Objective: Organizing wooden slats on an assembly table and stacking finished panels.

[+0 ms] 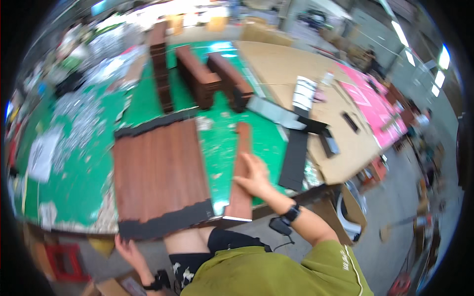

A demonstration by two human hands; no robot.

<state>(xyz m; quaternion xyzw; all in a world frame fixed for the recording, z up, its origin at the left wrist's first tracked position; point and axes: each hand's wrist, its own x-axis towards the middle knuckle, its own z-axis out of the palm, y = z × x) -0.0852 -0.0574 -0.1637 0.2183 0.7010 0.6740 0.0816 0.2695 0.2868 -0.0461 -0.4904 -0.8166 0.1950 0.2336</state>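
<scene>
Currently, the right grip [256, 176] is spread wide against the strip [240, 203]; the left grip [129, 251] meets the panel's [158, 172] near-left corner, its hold unclear. Both pieces lie on the bench [220, 163].

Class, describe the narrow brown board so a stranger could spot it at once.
Find the green tabletop. At its near edge, right of the wide brown panel, lies a narrow reddish-brown board, the right hand on it. Unlike the black-banded panel, it is slim with a plain brown face.
</scene>
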